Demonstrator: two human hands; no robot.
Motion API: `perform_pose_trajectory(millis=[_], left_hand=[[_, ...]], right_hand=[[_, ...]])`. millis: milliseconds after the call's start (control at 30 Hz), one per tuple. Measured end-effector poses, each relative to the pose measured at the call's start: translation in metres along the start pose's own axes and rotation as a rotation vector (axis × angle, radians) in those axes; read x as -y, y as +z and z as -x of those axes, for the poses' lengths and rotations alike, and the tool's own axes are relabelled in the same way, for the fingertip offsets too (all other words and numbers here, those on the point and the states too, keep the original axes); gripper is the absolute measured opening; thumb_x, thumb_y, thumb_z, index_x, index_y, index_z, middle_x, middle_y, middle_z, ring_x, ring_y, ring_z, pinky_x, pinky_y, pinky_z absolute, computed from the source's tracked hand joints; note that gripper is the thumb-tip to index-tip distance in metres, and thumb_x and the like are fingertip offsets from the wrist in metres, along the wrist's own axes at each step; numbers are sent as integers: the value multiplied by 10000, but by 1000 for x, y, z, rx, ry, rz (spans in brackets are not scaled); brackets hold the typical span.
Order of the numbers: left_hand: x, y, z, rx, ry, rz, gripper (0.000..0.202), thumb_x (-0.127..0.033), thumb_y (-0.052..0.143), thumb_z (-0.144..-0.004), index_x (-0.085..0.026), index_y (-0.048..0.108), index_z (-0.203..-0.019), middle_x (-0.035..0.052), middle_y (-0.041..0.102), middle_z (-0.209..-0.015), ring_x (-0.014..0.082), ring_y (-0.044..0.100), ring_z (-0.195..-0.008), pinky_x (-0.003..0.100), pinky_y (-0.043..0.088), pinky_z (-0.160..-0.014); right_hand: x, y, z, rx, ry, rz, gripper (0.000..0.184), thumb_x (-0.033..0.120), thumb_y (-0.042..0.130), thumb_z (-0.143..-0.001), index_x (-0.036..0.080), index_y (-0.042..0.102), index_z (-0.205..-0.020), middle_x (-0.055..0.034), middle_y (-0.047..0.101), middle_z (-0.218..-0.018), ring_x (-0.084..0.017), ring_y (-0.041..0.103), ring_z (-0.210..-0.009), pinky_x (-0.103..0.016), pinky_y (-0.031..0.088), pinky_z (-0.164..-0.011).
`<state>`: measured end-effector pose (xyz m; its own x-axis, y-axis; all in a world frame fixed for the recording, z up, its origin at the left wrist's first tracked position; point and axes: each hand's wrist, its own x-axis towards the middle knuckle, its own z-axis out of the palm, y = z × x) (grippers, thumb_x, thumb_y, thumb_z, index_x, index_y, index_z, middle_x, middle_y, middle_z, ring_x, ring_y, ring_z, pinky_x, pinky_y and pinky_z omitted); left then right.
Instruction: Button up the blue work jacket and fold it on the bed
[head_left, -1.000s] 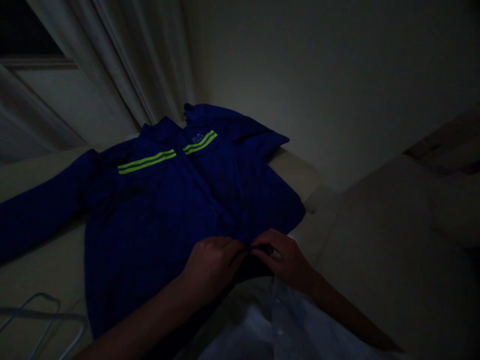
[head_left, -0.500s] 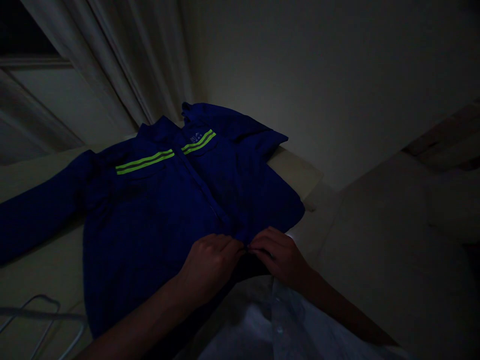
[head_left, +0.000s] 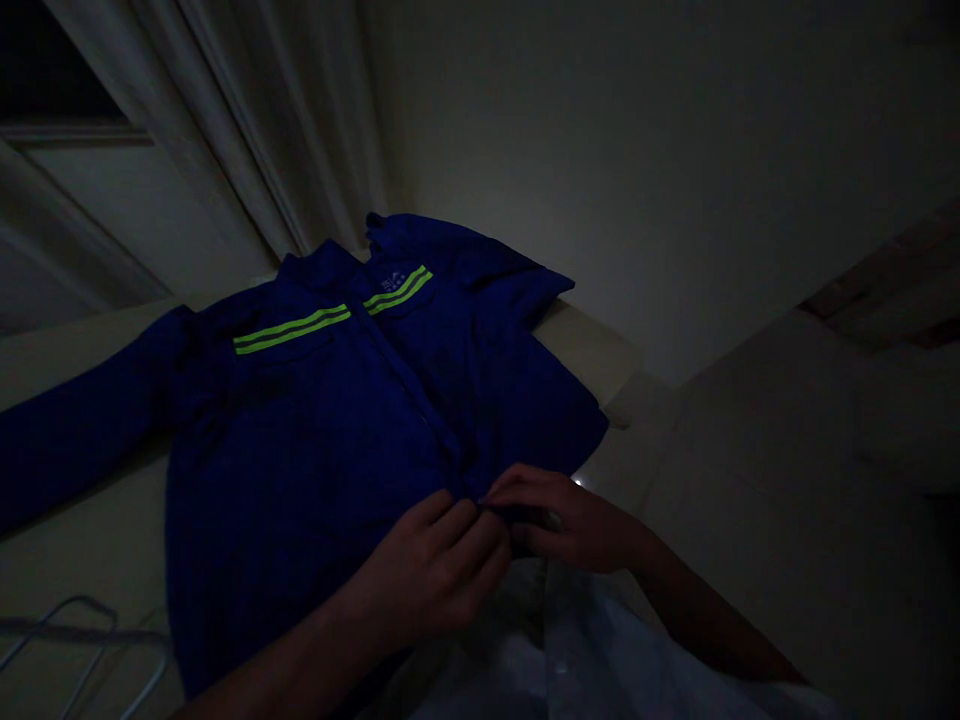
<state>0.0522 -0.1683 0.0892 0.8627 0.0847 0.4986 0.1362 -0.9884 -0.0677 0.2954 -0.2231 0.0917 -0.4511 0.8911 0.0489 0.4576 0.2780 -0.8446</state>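
Note:
A dark blue jacket (head_left: 315,420) with two neon-yellow chest stripes (head_left: 292,329) lies spread front-up on a pale surface, its left sleeve stretched out to the left. My left hand (head_left: 435,570) and my right hand (head_left: 566,520) meet at the jacket's bottom hem, at the lower end of the front closure. The fingers of both hands are curled and pinch the fabric there. What exactly sits between the fingertips is too dark to make out.
A pale curtain (head_left: 247,130) hangs behind the jacket, next to a plain wall. A wire hanger (head_left: 82,640) lies at the lower left. Light cloth (head_left: 570,670) lies below my hands. A pale cushioned surface (head_left: 787,480) extends to the right.
Both hands have shifted slightly down and toward me along the hem; my left hand's fingers now curl more tightly against the right hand's.

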Motion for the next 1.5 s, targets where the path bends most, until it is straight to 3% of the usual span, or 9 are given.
perform_pose_trajectory(millis=[167, 267, 433, 800, 1000, 1167, 1333, 1500], left_hand=[[-7, 5, -1, 1, 10, 10, 76, -154, 600, -990, -150, 676, -996, 26, 646, -869, 185, 536, -737, 386, 372, -616], [-11, 13, -1, -7, -26, 6, 81, -146, 603, -981, -151, 667, -933, 20, 604, -826, 182, 522, -728, 389, 360, -617], [-17, 25, 1, -87, -14, 8, 107, -141, 589, -968, -149, 661, -889, 28, 576, -814, 182, 516, -741, 386, 351, -614], [-19, 30, 0, -270, 25, 69, 215, -156, 585, -958, -186, 550, -749, -2, 502, -746, 157, 450, -657, 366, 299, -556], [-19, 28, -3, -333, 19, 50, 200, -147, 594, -935, -176, 565, -740, 2, 505, -719, 151, 430, -609, 360, 274, -525], [-22, 26, -2, -310, 9, 45, 154, -170, 626, -914, -175, 580, -768, 2, 525, -735, 132, 446, -582, 332, 283, -489], [-24, 30, 1, -199, -15, 23, 158, -222, 676, -952, -192, 577, -833, -24, 564, -764, 115, 512, -590, 294, 332, -468], [-23, 73, 3, -69, -59, 94, 284, -379, 604, -1056, -195, 628, -841, -52, 571, -656, 76, 512, -512, 233, 387, -411]], right_hand=[[-3, -12, -7, 4, 24, 32, 193, 355, 712, -998, 204, 733, -1116, -44, 689, -1039, -154, 651, -861, -273, 521, -765], [-2, -15, -12, 24, -5, 76, 149, 302, 669, -1025, 186, 712, -942, -34, 681, -958, -158, 661, -867, -270, 507, -762], [9, -19, -25, 127, -25, 267, 73, 206, 629, -1032, 197, 684, -985, -33, 677, -976, -170, 658, -895, -280, 497, -784], [38, -30, -51, 415, -23, 690, 76, 113, 645, -981, 182, 637, -1013, -54, 671, -1031, -200, 612, -924, -315, 417, -796], [26, -26, -77, 386, -79, 763, 47, 166, 598, -1038, 175, 643, -1027, -61, 668, -1065, -197, 592, -939, -324, 406, -817], [8, -41, -125, 408, -154, 807, 60, 215, 606, -1050, 171, 646, -1042, -72, 664, -1093, -205, 605, -972, -329, 410, -844], [-11, -62, -209, 494, -171, 878, 39, 201, 635, -1029, 175, 665, -1035, -73, 674, -1093, -217, 622, -1017, -326, 389, -857], [-29, -68, -299, 597, -155, 938, 46, 195, 650, -1008, 174, 685, -1029, -78, 684, -1125, -214, 632, -1053, -304, 372, -866]])
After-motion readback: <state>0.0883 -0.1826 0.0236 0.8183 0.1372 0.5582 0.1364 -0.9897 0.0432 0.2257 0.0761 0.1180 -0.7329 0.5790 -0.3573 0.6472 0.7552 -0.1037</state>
